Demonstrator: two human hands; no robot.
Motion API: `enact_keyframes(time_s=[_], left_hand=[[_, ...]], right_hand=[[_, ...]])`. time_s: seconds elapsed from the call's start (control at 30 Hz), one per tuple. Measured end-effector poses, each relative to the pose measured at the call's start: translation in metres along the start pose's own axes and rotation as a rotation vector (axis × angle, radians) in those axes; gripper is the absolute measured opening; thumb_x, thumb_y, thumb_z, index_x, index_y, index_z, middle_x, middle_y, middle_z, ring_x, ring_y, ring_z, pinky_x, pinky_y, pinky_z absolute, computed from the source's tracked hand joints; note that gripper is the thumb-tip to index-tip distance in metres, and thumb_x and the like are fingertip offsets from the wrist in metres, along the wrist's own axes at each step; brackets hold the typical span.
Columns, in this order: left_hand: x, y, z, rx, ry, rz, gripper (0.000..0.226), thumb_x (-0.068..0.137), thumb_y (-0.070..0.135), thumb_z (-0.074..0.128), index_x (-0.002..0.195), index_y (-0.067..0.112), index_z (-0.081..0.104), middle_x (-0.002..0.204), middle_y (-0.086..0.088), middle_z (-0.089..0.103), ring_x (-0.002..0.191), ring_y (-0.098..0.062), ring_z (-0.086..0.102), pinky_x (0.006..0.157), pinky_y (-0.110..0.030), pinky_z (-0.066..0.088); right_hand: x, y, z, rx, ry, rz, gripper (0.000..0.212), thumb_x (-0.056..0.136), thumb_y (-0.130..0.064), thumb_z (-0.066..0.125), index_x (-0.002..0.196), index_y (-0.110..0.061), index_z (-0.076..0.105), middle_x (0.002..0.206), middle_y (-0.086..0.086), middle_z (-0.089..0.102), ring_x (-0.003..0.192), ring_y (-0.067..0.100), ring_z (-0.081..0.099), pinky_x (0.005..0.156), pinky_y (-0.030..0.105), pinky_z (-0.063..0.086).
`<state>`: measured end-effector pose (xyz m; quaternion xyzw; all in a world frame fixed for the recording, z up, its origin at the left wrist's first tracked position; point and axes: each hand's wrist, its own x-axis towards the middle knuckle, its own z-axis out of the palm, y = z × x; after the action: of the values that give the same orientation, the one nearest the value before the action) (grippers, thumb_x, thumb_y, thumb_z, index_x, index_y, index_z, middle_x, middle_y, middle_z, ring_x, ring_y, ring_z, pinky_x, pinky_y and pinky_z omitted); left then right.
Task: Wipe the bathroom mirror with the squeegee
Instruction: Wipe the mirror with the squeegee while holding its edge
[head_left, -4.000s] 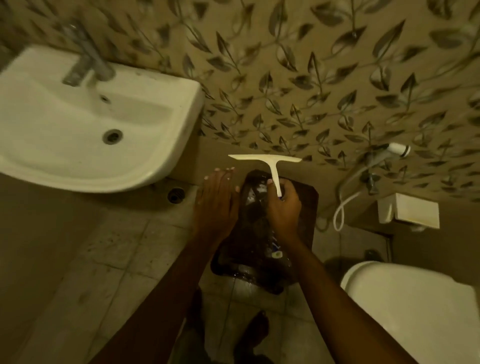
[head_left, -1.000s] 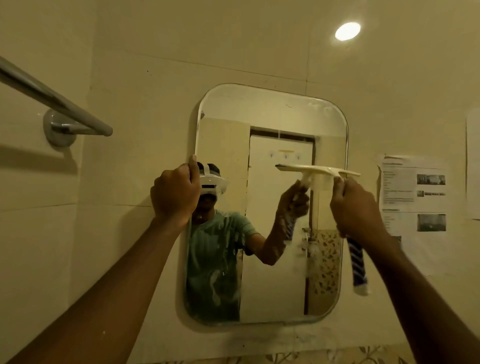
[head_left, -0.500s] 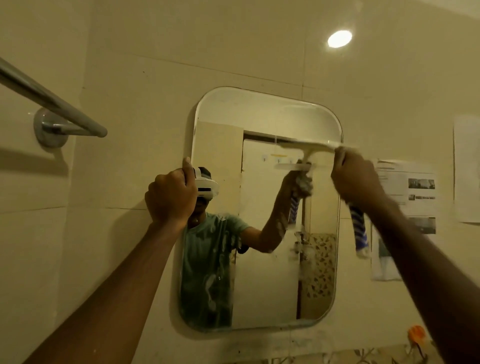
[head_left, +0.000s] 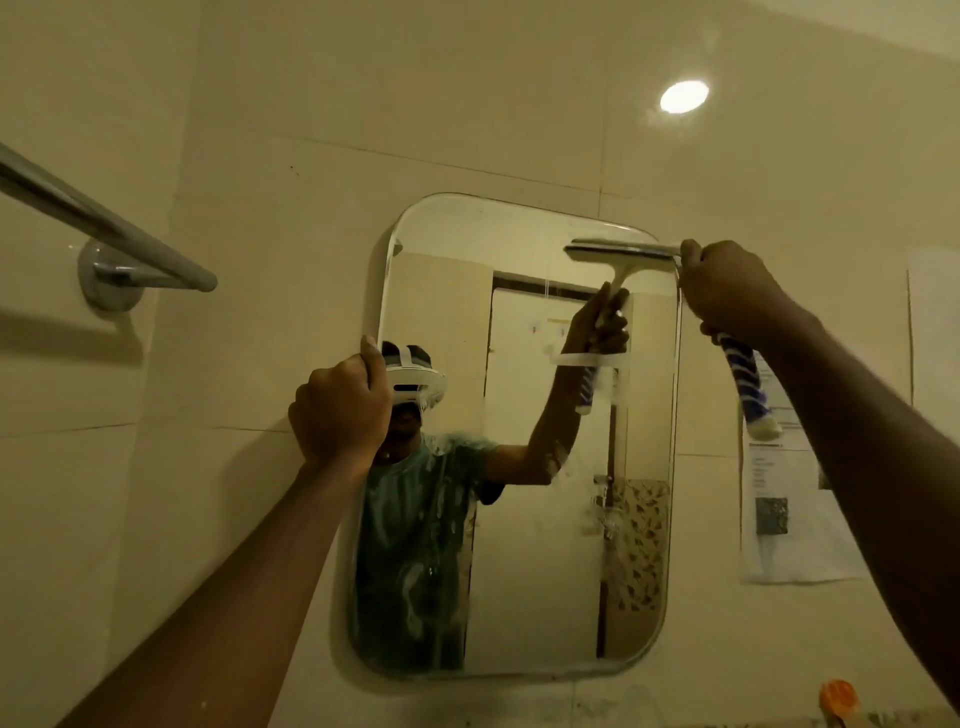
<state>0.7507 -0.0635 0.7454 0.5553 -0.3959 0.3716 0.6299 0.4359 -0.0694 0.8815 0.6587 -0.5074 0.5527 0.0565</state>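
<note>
A rounded rectangular mirror (head_left: 524, 545) hangs on the tiled wall, with wet streaks over its lower left and middle. My right hand (head_left: 727, 291) grips the handle of the white squeegee (head_left: 621, 250), whose blade lies flat against the glass near the mirror's top right corner. A blue-and-white striped object (head_left: 748, 387) hangs below that same fist. My left hand (head_left: 340, 410) holds the mirror's left edge about halfway up, thumb pointing up along the rim. The glass reflects a person wearing a headset.
A chrome towel bar (head_left: 104, 228) juts from the wall at upper left. Printed paper sheets (head_left: 784, 499) are stuck to the wall right of the mirror. An orange object (head_left: 837, 699) shows at the bottom right. A round ceiling light (head_left: 683, 97) glows above.
My right hand has lifted the squeegee blade up the glass from mid-height to near the top edge. My left hand has stayed on the mirror's left rim.
</note>
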Motion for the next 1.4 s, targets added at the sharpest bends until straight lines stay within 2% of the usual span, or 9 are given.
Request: enact_keyframes(time_s=[0.13, 0.3, 0.47, 0.6, 0.83, 0.93, 1.07, 1.27, 1.4], left_hand=[[-0.001, 0.0, 0.001, 0.026, 0.016, 0.032, 0.057, 0.102, 0.031, 0.037, 0.06, 0.002, 0.062, 0.047, -0.012, 0.055, 0.04, -0.019, 0.04, 0.047, -0.013, 0.017], [-0.002, 0.003, -0.003, 0.03, 0.018, 0.032, 0.057, 0.102, 0.03, 0.037, 0.062, -0.001, 0.063, 0.051, -0.017, 0.058, 0.043, -0.029, 0.051, 0.049, -0.019, 0.023], [-0.003, 0.005, -0.002, 0.027, 0.007, -0.011, 0.057, 0.102, 0.031, 0.036, 0.06, 0.001, 0.063, 0.048, -0.012, 0.052, 0.043, -0.02, 0.039, 0.051, -0.022, 0.027], [-0.005, 0.001, 0.002, 0.044, 0.02, 0.011, 0.056, 0.101, 0.029, 0.038, 0.057, 0.003, 0.06, 0.045, -0.008, 0.048, 0.039, -0.02, 0.04, 0.049, -0.019, 0.024], [-0.006, -0.006, 0.008, 0.078, 0.052, 0.075, 0.056, 0.101, 0.03, 0.037, 0.054, 0.007, 0.057, 0.042, -0.005, 0.047, 0.035, -0.018, 0.036, 0.046, -0.013, 0.016], [-0.006, -0.005, 0.007, 0.084, 0.047, 0.062, 0.056, 0.101, 0.03, 0.036, 0.055, 0.006, 0.058, 0.044, -0.009, 0.052, 0.035, -0.023, 0.042, 0.046, -0.016, 0.022], [-0.004, -0.004, 0.006, 0.086, 0.017, 0.047, 0.056, 0.1, 0.029, 0.034, 0.057, 0.004, 0.058, 0.046, -0.013, 0.055, 0.038, -0.029, 0.051, 0.046, -0.024, 0.032], [-0.005, -0.006, 0.007, 0.049, 0.027, 0.042, 0.055, 0.099, 0.029, 0.035, 0.056, 0.005, 0.059, 0.045, -0.011, 0.054, 0.037, -0.028, 0.051, 0.046, -0.024, 0.037], [-0.005, -0.009, 0.009, 0.046, 0.041, 0.077, 0.055, 0.1, 0.028, 0.036, 0.055, 0.006, 0.058, 0.044, -0.007, 0.051, 0.035, -0.025, 0.045, 0.046, -0.018, 0.028]], right_hand=[[-0.048, 0.043, 0.034, -0.062, -0.046, -0.033, 0.044, 0.105, -0.036, 0.028, 0.083, -0.01, 0.055, 0.066, 0.009, 0.057, 0.051, 0.019, 0.052, 0.049, 0.032, 0.05], [-0.106, 0.064, 0.05, -0.065, -0.137, -0.007, 0.046, 0.106, -0.035, 0.026, 0.085, -0.01, 0.058, 0.058, 0.006, 0.056, 0.044, 0.014, 0.051, 0.043, 0.026, 0.044], [-0.031, 0.014, 0.006, -0.012, 0.023, -0.021, 0.051, 0.105, -0.042, 0.028, 0.085, -0.006, 0.058, 0.063, 0.005, 0.053, 0.05, 0.017, 0.051, 0.053, 0.032, 0.05], [0.013, -0.011, -0.006, -0.057, 0.011, -0.011, 0.04, 0.105, -0.037, 0.03, 0.093, -0.006, 0.051, 0.07, 0.005, 0.052, 0.052, 0.016, 0.053, 0.044, 0.024, 0.042], [-0.064, 0.045, 0.043, -0.097, -0.083, -0.026, 0.038, 0.106, -0.034, 0.027, 0.09, -0.011, 0.054, 0.067, 0.009, 0.058, 0.054, 0.018, 0.053, 0.052, 0.034, 0.052], [-0.095, 0.054, 0.05, -0.094, -0.133, 0.022, 0.044, 0.105, -0.037, 0.025, 0.084, -0.012, 0.054, 0.061, 0.005, 0.055, 0.049, 0.015, 0.052, 0.05, 0.031, 0.05], [-0.053, 0.017, 0.023, -0.107, -0.093, -0.01, 0.047, 0.105, -0.037, 0.028, 0.085, -0.004, 0.054, 0.065, 0.006, 0.054, 0.052, 0.017, 0.054, 0.052, 0.031, 0.051], [-0.002, -0.029, 0.006, -0.062, -0.037, -0.055, 0.021, 0.104, -0.024, 0.033, 0.098, -0.01, 0.048, 0.077, 0.006, 0.054, 0.059, 0.019, 0.057, 0.049, 0.027, 0.049], [-0.044, 0.017, 0.043, -0.037, -0.028, -0.017, 0.048, 0.104, -0.041, 0.027, 0.085, -0.006, 0.055, 0.067, 0.006, 0.059, 0.051, 0.017, 0.056, 0.047, 0.029, 0.048]])
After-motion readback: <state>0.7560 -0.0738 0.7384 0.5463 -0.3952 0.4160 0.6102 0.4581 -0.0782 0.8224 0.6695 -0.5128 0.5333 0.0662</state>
